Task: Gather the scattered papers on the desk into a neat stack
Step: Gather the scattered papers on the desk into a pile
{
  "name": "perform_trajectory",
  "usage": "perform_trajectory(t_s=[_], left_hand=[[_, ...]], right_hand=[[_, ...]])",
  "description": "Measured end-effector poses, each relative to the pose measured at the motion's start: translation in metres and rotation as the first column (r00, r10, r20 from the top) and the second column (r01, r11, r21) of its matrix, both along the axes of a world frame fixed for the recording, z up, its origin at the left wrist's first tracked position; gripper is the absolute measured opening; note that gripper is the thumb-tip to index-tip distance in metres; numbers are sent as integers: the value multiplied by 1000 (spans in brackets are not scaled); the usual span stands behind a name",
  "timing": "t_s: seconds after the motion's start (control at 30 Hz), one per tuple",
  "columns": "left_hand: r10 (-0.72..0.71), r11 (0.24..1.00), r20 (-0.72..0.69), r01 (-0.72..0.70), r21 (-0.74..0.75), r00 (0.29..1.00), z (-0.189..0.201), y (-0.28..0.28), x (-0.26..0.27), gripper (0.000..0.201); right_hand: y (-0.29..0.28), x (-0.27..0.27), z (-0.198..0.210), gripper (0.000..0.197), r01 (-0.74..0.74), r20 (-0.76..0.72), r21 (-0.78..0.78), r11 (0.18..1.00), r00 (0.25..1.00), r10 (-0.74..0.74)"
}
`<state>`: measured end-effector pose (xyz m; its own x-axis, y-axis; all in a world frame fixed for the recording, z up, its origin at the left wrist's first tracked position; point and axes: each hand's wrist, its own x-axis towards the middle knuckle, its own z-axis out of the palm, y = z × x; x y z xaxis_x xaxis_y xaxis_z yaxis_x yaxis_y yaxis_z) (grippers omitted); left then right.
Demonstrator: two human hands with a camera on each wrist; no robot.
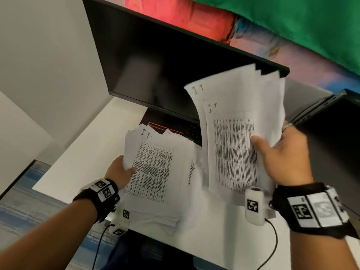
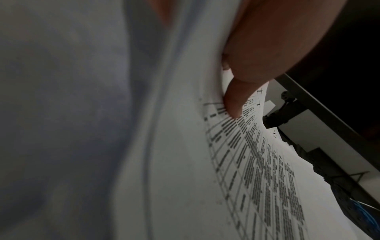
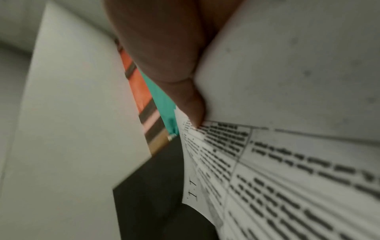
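Two bundles of white printed sheets with dark tables are held above the white desk (image 1: pixel 81 158). My left hand (image 1: pixel 121 170) grips the left edge of the thicker bundle (image 1: pixel 153 168), thumb on top; the left wrist view shows that thumb (image 2: pixel 234 104) pressing the printed sheet (image 2: pixel 257 170). My right hand (image 1: pixel 280 154) holds the second bundle (image 1: pixel 239 121) raised higher and tilted, thumb on its face, fingers behind. In the right wrist view the thumb (image 3: pixel 191 104) pinches the top sheet (image 3: pixel 287 178). The bundles' edges are uneven and fanned.
A dark monitor (image 1: pixel 165 63) stands right behind the papers, its black base (image 1: pixel 169 121) under them. A black laptop or device (image 1: pixel 319 106) sits at the right. Red and green cloth (image 1: pixel 292 22) hangs beyond. Wrist camera cables (image 1: pixel 272 240) trail off the desk's near edge.
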<state>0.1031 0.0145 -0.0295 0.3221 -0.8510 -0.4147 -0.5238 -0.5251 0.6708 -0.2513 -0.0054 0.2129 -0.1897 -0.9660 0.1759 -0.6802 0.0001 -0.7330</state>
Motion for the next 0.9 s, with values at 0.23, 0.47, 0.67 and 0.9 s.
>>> perform_trajectory(t_s=[0.23, 0.47, 0.67, 0.9], left_hand=[[-32, 999, -103, 34, 18, 994, 5, 12, -17, 33], [122, 983, -380, -58, 175, 917, 3, 6, 3, 83], [22, 988, -205, 10, 153, 978, 5, 3, -21, 67], [-45, 983, -226, 3, -182, 973, 37, 11, -22, 30]], right_hand=[[-7, 9, -11, 24, -100, 362, 90, 991, 930, 61], [-29, 39, -177, 58, -40, 272, 586, 809, 951, -150], [9, 90, -243, 66, -31, 15, 690, 723, 999, 29], [12, 62, -226, 105, -109, 341, 619, 778, 930, -140]])
